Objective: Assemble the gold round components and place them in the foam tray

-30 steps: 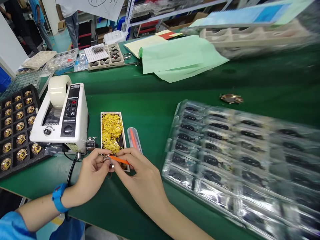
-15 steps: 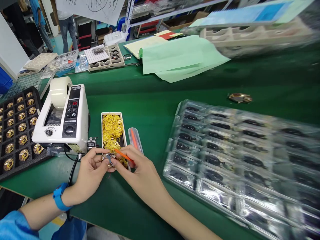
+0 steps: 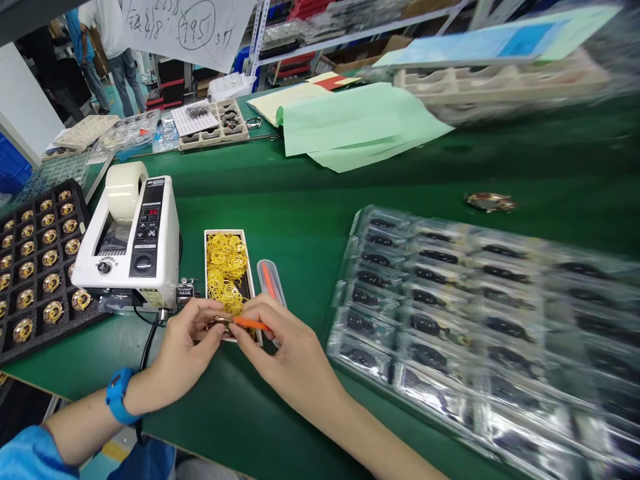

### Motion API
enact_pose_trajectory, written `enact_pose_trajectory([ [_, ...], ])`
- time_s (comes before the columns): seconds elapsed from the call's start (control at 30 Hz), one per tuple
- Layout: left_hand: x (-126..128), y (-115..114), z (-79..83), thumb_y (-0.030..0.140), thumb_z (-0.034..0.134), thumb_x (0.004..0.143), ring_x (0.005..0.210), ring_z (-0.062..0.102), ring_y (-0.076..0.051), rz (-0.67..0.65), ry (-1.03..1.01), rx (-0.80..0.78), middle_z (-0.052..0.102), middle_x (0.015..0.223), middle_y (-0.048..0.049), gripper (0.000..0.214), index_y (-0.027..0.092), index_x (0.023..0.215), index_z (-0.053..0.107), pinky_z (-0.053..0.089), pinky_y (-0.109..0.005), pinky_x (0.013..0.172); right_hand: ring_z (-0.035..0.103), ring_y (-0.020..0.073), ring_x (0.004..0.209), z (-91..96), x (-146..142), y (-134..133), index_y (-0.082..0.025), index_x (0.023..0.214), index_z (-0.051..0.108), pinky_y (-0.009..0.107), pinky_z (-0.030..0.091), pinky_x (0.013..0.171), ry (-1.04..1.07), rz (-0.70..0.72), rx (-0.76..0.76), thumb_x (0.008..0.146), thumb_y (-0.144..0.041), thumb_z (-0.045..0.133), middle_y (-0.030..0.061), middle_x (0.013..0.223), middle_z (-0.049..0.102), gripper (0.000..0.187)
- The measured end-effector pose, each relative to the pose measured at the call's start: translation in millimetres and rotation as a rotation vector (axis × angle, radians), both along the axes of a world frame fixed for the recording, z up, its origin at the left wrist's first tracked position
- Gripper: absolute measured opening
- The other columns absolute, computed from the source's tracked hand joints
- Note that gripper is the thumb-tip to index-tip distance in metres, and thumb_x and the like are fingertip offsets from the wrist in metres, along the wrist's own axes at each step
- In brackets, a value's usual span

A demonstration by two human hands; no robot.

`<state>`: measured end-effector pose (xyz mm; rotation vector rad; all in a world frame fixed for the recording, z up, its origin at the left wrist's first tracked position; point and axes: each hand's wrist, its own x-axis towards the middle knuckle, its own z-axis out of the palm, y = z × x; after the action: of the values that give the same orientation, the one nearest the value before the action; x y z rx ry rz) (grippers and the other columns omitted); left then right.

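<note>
while the left hand [image 3: 187, 347] pinches a small metal piece [image 3: 219, 323] between thumb and fingers, the right hand [image 3: 295, 350] grips an orange stick [image 3: 253, 324] like a pen, its tip right by the piece; whether the two touch i cannot tell, since the fingers cover much of it. both hands meet over the near end of a narrow white box [image 3: 225, 233] that stands on the green tabletop [image 3: 300, 207] and holds a heap of yellow rings [image 3: 225, 263]. just right of the box lies a clear plastic case [image 3: 277, 281] with a second orange stick [image 3: 269, 277] in it. to the left of the box stands a white tape dispenser [image 3: 169, 247] carrying a wide roll [image 3: 123, 193], its display reading 36, and at the far left a black tray [image 3: 79, 200] holds rows of round gold parts [image 3: 53, 312]. a blue band [image 3: 117, 397] circles the left wrist. on the right, many clear pouches [image 3: 430, 327] with dark pieces inside lie in columns, and a lone metal part [image 3: 490, 202], blurred, lies just behind them. farther back, pale green sheets [image 3: 360, 127] overhang one another.
</note>
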<state>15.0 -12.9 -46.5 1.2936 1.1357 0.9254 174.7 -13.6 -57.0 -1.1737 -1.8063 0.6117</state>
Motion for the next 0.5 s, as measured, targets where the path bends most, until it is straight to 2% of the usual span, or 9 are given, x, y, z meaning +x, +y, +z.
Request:
enact_pose_trajectory([
  [0.07,-4.4,1.4,1.8,0.018,0.055,0.087,0.100,0.063,-0.020,-0.061,0.190,0.209,0.064,0.104,-0.0083,0.017,0.020,0.103,0.059,0.055,-0.032,0.082,0.058,0.0139,0.065,0.0,4.1,-1.5,-0.021,0.078,0.054,0.023,0.044,0.051,-0.138,0.015,0.177,0.087,-0.011,0.046,0.0031,0.077,0.061,0.016],
  [0.13,-7.7,1.5,2.7,0.012,0.052,0.086,0.099,0.060,-0.021,-0.119,0.413,0.445,0.060,0.106,-0.0092,0.020,0.020,0.103,0.060,0.054,-0.033,0.080,0.059,0.0151,0.065,0.4,5.8,-3.6,-0.020,0.079,0.056,0.024,0.044,0.050,-0.293,0.014,0.339,0.088,-0.009,0.043,0.0050,0.076,0.063,0.020],
  [0.23,-9.3,-0.7,2.1,0.008,0.046,0.084,0.083,0.058,-0.021,-0.201,0.692,0.722,0.061,0.092,-0.0096,0.020,0.017,0.093,0.061,0.050,-0.032,0.067,0.058,0.0159,0.060,2.3,3.7,-7.4,-0.018,0.074,0.059,0.026,0.044,0.049,-0.434,-0.001,0.495,0.093,-0.010,0.037,0.0070,0.071,0.064,0.030],
  [0.3,-8.8,-2.7,2.1,0.008,0.045,0.084,0.073,0.054,-0.020,-0.225,0.734,0.804,0.062,0.083,-0.0088,0.017,0.017,0.085,0.060,0.045,-0.031,0.060,0.061,0.0165,0.062,4.5,2.0,-10.0,-0.017,0.077,0.063,0.027,0.047,0.054,-0.459,-0.014,0.561,0.096,-0.011,0.037,0.0083,0.072,0.067,0.033],
  [0.37,-7.7,-3.6,3.4,0.010,0.047,0.082,0.069,0.051,-0.018,-0.181,0.652,0.721,0.061,0.077,-0.0064,0.014,0.018,0.079,0.058,0.042,-0.030,0.060,0.063,0.0168,0.064,6.6,2.9,-13.2,-0.016,0.084,0.067,0.027,0.050,0.057,-0.445,-0.046,0.609,0.097,-0.014,0.041,0.0092,0.075,0.070,0.029],
  [0.5,-5.2,-0.1,7.5,0.014,0.057,0.076,0.063,0.050,-0.013,-0.014,0.308,0.145,0.055,0.067,0.0005,0.007,0.019,0.072,0.053,0.040,-0.026,0.059,0.061,0.0148,0.055,6.8,11.3,-23.0,-0.024,0.081,0.072,0.026,0.048,0.051,-0.472,-0.072,0.701,0.091,-0.017,0.055,0.0046,0.068,0.071,0.020],
])
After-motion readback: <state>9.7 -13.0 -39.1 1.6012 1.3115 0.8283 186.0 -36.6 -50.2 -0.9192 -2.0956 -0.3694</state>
